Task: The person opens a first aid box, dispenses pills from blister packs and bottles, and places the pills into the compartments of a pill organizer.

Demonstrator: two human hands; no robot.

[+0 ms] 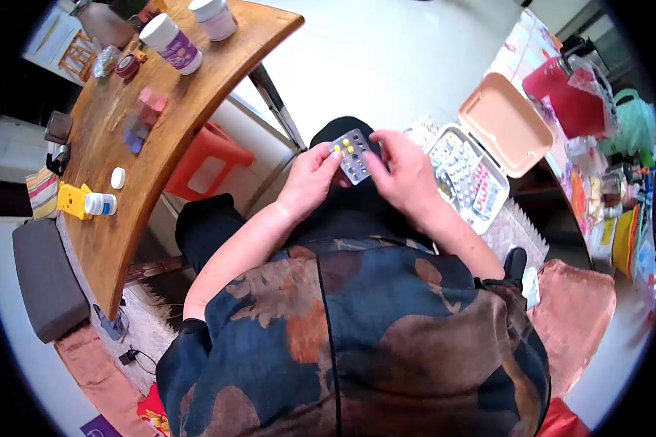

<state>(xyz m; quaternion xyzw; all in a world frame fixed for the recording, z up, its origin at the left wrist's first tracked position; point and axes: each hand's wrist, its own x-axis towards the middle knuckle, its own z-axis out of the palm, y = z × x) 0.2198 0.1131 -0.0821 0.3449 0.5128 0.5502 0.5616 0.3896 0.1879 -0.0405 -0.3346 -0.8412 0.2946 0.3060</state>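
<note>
1. Between the left hand (312, 177) and the wooden table (109, 244), a gap is left, partly filled by the orange stool (210, 164).
2. Beyond both hands, room is offered over the pale floor (342, 69).
3. The right hand (407, 173) is closely flanked by the white case (481, 224) (reachable from above).
4. Beyond that case, passage is obstructed by its opened lid (506, 125).

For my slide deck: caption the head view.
Left hand holds a blister pack with yellow pills, right hand at its edge, open case nearby.
</note>
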